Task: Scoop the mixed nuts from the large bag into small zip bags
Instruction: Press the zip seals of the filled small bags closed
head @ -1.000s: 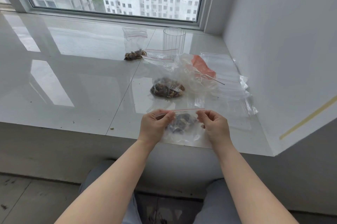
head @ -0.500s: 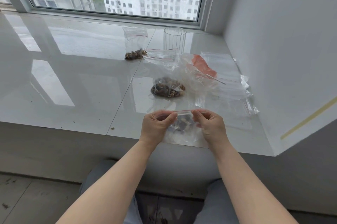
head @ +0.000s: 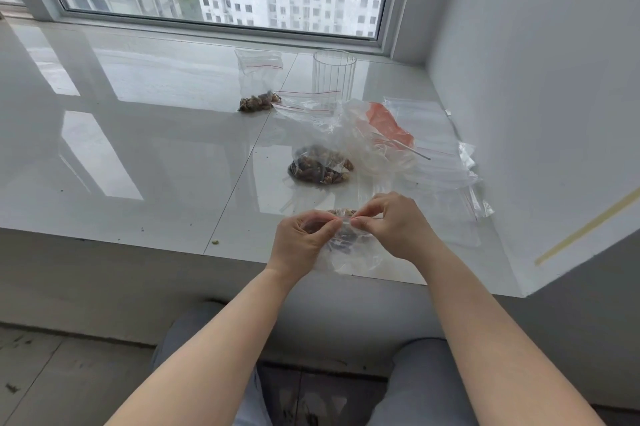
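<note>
Both hands pinch small zip bag [head: 349, 252]; no legible writing.

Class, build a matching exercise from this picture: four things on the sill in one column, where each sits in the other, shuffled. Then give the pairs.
Things:
1. Clear ribbed plastic cup
2. Small clear zip bag pinched by both hands
3. Small upright zip bag with nuts at its bottom
4. Orange scoop

Places:
A. Inside the crumpled large clear bag
B. Sill's near edge
C. Left of the cup
D. Farthest back, near the window

Pairs: 1-D, 2-B, 3-C, 4-A
</note>
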